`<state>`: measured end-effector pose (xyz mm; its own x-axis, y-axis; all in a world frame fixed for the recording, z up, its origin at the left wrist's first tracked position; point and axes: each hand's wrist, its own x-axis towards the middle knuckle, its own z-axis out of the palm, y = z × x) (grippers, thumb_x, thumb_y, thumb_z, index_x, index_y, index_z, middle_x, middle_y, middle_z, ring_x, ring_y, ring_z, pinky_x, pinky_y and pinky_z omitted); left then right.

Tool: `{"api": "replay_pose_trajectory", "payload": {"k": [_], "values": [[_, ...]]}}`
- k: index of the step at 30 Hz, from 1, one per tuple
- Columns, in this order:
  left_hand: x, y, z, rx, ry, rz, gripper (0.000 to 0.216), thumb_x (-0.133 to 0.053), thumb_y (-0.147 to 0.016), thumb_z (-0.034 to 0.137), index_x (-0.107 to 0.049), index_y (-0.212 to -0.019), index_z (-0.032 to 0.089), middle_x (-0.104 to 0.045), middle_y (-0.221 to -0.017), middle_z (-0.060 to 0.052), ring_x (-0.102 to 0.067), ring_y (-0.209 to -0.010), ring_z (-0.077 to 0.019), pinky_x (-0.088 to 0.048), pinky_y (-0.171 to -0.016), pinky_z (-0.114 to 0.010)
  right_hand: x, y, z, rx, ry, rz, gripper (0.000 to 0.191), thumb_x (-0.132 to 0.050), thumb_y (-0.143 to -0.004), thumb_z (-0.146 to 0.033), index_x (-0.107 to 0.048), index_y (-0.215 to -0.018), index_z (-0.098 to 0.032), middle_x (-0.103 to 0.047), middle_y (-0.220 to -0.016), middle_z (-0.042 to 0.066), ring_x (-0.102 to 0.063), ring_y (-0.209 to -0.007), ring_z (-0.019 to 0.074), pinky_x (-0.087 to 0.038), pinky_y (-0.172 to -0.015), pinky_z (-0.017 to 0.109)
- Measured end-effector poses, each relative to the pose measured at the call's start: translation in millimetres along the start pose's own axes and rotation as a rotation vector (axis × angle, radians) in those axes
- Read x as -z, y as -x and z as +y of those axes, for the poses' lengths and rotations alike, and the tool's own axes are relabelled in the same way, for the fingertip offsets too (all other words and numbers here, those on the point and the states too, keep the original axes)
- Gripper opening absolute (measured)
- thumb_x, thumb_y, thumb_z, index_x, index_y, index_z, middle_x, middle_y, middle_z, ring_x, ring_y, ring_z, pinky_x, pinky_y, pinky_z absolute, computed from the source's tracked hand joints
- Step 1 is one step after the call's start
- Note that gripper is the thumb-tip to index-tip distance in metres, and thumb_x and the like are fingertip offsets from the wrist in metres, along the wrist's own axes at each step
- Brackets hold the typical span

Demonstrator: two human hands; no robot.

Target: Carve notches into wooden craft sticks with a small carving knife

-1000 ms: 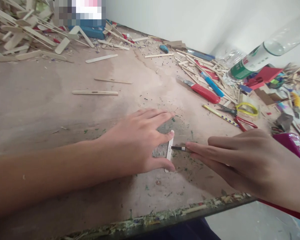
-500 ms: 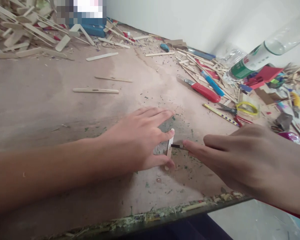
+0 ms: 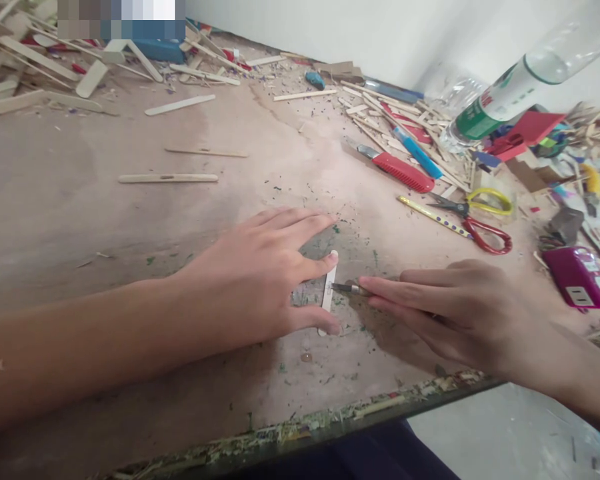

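Pressing a short wooden stick (image 3: 329, 290) flat on the surface (image 3: 130, 233) near its front edge with the left hand (image 3: 253, 280), grip spread wide, forefinger and thumb at the stick's ends. Holding a small knife (image 3: 343, 288) in the right hand (image 3: 450, 310), grip closed round it, blade tip touching the stick's middle. Beyond, well apart: red cutter (image 3: 403, 172), pencil (image 3: 433, 217), scissors (image 3: 480, 227).
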<state>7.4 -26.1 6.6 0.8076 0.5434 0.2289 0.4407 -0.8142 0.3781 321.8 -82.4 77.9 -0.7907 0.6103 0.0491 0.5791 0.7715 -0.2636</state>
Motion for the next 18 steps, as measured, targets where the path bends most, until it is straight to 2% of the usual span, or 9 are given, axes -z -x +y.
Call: {"api": "replay_pose_trajectory", "payload": {"k": [5,8,10,13,16,18], "values": [[-1,0,1,0.017,0.000,-0.015,0.081,-0.086,-0.108,0.086,-0.089,-0.157,0.022,-0.062,-0.186,-0.028,-0.063,-0.173,-0.0508,-0.054,-0.143,-0.070,7,-5,-1,0.121,0.169,-0.016,0.036,-0.042,-0.133,-0.017,-0.069,-0.156,-0.013,-0.069,-0.081,-0.004,-0.053,-0.054,0.0142,-0.039,-0.054,0.038],[0,-1,0,0.009,-0.003,-0.026,0.082,-0.084,-0.110,0.086,-0.087,-0.159,0.021,-0.060,-0.187,-0.029,-0.061,-0.175,-0.0499,-0.052,-0.145,-0.069,15,-9,-11,0.125,0.243,0.015,0.042,-0.038,-0.129,-0.007,-0.070,-0.154,-0.010,-0.065,-0.078,-0.004,-0.044,-0.052,0.0168,-0.034,-0.053,0.044],[1,0,0,-0.012,0.001,-0.019,0.082,-0.084,-0.111,0.084,-0.087,-0.159,0.018,-0.061,-0.186,-0.031,-0.061,-0.175,-0.0508,-0.053,-0.145,-0.070,19,-11,-16,0.087,0.206,-0.021,0.042,-0.039,-0.129,-0.006,-0.073,-0.153,-0.010,-0.067,-0.079,-0.004,-0.049,-0.052,0.0154,-0.035,-0.052,0.042],[1,2,-2,-0.044,0.013,0.030,0.080,-0.084,-0.112,0.081,-0.088,-0.155,0.013,-0.064,-0.181,-0.034,-0.065,-0.171,-0.0548,-0.057,-0.140,-0.075,15,-13,-18,-0.038,0.003,-0.046,0.039,-0.045,-0.134,-0.020,-0.082,-0.145,-0.015,-0.075,-0.081,-0.003,-0.065,-0.056,0.0116,-0.043,-0.051,0.033],[-3,4,-3,-0.070,0.039,0.097,0.075,-0.090,-0.110,0.075,-0.091,-0.147,0.010,-0.069,-0.175,-0.036,-0.071,-0.162,-0.0574,-0.061,-0.133,-0.078,4,-12,-13,-0.170,-0.221,0.016,0.037,-0.057,-0.134,-0.034,-0.090,-0.137,-0.018,-0.089,-0.091,0.002,-0.078,-0.063,0.0125,-0.056,-0.058,0.027],[-6,2,-3,-0.077,0.068,0.146,0.075,-0.099,-0.103,0.073,-0.092,-0.142,0.010,-0.074,-0.169,-0.035,-0.076,-0.155,-0.0575,-0.065,-0.128,-0.078,-4,-9,-8,-0.196,-0.274,0.054,0.036,-0.061,-0.133,-0.035,-0.091,-0.140,-0.019,-0.095,-0.102,0.006,-0.085,-0.070,0.0150,-0.063,-0.063,0.026]]}}
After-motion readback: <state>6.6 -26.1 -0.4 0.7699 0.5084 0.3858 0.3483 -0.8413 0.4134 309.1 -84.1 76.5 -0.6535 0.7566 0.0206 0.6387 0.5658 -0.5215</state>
